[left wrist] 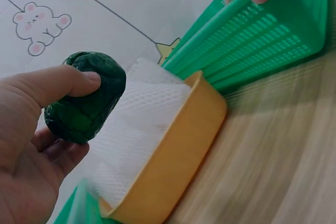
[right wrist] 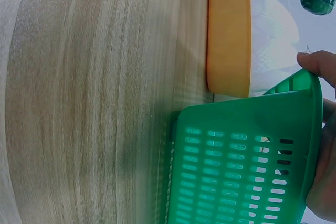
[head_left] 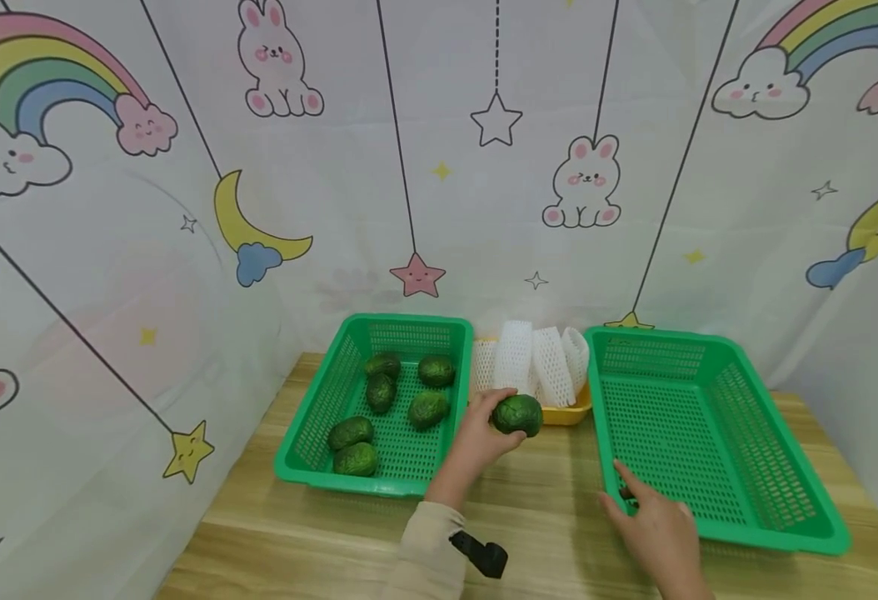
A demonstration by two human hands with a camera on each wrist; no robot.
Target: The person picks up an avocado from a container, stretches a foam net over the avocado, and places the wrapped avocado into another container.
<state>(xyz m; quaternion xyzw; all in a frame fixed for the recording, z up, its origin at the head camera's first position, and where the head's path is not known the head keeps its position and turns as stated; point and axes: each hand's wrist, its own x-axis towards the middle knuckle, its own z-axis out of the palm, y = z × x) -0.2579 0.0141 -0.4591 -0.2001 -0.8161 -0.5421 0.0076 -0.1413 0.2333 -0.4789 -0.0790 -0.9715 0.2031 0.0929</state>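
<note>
The left hand [head_left: 482, 429] is gripping a dark green avocado [head_left: 519, 414], its thumb pressing on one side and its fingers curling round the other. The avocado's rounded skin is looking pebbly and slightly glossy, and it is hanging in the air over the counter [head_left: 544, 500], between the two baskets and near the orange tray [left wrist: 184, 156]. The right hand [head_left: 656, 525] is gripping the rim of the right green basket [head_left: 679, 433] near its front left corner.

Six more avocados [head_left: 428, 410], rough and oval, are lying in the left green basket [head_left: 403, 450], some touching in pairs. Both baskets are showing moulded plastic, with rows of slots piercing the walls and a fine grid forming the floor. The smooth-walled tray is holding white foam net sleeves [head_left: 514, 358], soft tubes of open mesh that are standing above its edge. A printed cloth backdrop [head_left: 349, 183] is hanging behind.

The baskets' rims are flaring outward with rounded corners, and the tray is sitting snugly between them at the back. In front of the tray, a strip of wood-grained counter is running between the baskets, leaving open room below the avocado. The right basket's broad floor is lying open beside the right hand.
</note>
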